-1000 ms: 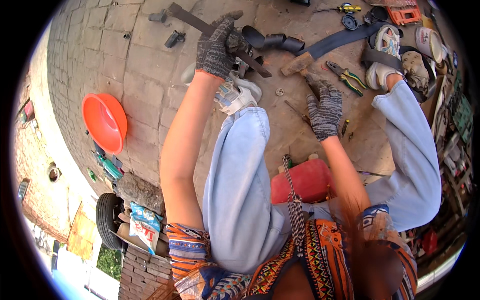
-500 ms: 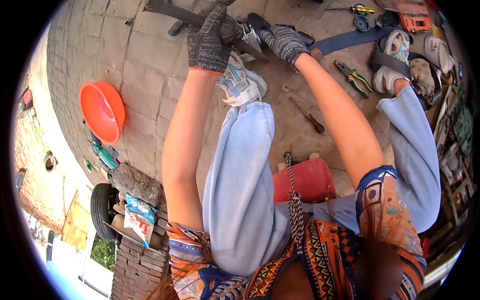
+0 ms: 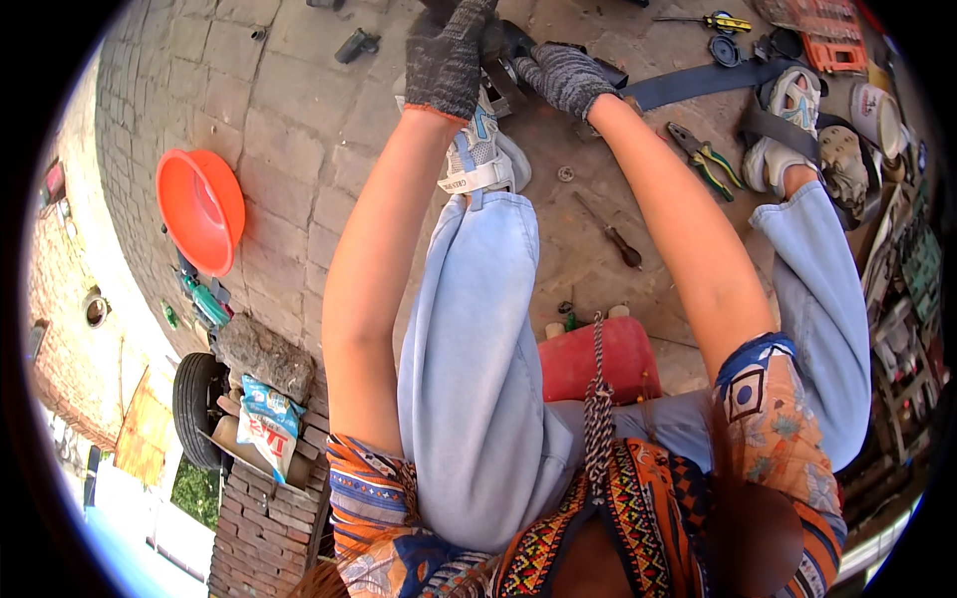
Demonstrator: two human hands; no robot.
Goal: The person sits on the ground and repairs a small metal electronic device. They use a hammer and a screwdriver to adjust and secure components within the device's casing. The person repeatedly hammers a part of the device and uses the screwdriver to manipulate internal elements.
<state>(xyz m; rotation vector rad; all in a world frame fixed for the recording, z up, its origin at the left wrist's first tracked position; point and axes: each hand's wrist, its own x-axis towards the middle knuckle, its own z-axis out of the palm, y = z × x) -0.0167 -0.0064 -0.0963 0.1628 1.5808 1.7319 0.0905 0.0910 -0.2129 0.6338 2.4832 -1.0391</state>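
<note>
At the top edge my left hand (image 3: 446, 65), in a dark grey knit glove, is closed around a dark bar-like tool, mostly hidden by the glove and the frame edge. Beside it, my gloved right hand (image 3: 570, 80) grips a dark and silver metal part (image 3: 501, 78) on the ground, just beyond my shoe (image 3: 480, 159). The part's exact kind is not clear. A dark flat strap (image 3: 693, 84) runs rightward from near my right hand to my other shoe. Pliers (image 3: 704, 161) and a screwdriver (image 3: 610, 231) lie right of my right wrist and below it.
An orange basin (image 3: 202, 212) stands on the paving at left. A red stool-like block (image 3: 598, 361) is between my legs. An orange tool case (image 3: 825, 35) and a yellow-handled screwdriver (image 3: 726, 21) lie at upper right. A tyre (image 3: 199, 411) and bricks are at lower left.
My left hand has moved right and upward, and the dark tool, which stretched across the top before, is now mostly out of sight. The right hand stays almost in place on the metal part.
</note>
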